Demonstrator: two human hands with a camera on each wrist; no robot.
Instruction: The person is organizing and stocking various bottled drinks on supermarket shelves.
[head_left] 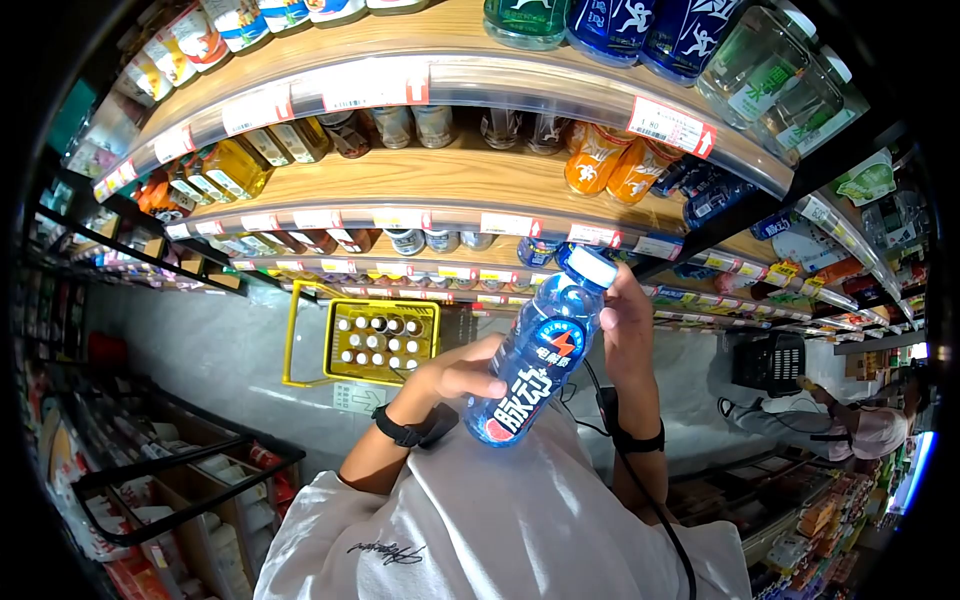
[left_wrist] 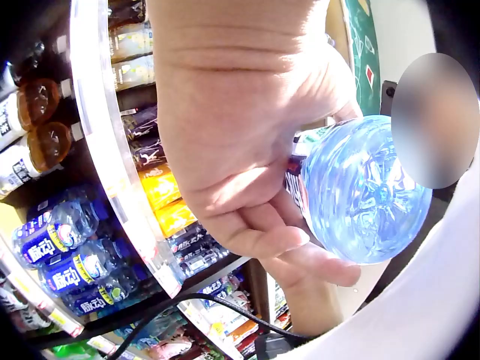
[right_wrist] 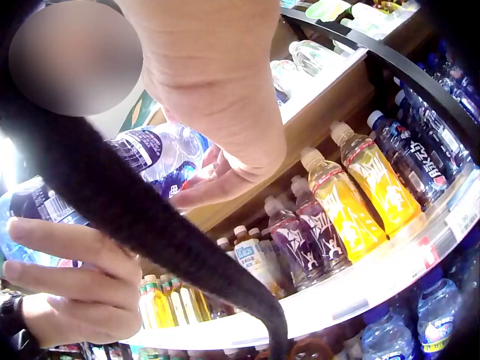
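A blue-tinted drink bottle (head_left: 535, 360) with a white cap is held tilted in front of the chest, its printed label facing up. My left hand (head_left: 465, 372) grips the lower body, thumb across the label. In the left wrist view the clear ribbed base of the bottle (left_wrist: 371, 191) sticks out past the left hand (left_wrist: 240, 157). Up at the cap end, my right hand (head_left: 628, 312) holds the bottle by its shoulder. The right wrist view has the right hand (right_wrist: 217, 97) with fingers bent against the bottle (right_wrist: 154, 154), partly hidden behind a dark strap (right_wrist: 150, 202).
Curved shelves (head_left: 450, 180) of bottled drinks stand ahead, with orange bottles (head_left: 605, 165) on the right. A yellow basket (head_left: 380, 340) of white-capped bottles is below the shelves. A black cable (head_left: 645, 490) hangs from the right wrist. Another person (head_left: 870, 430) is far right, near a black basket (head_left: 770, 362).
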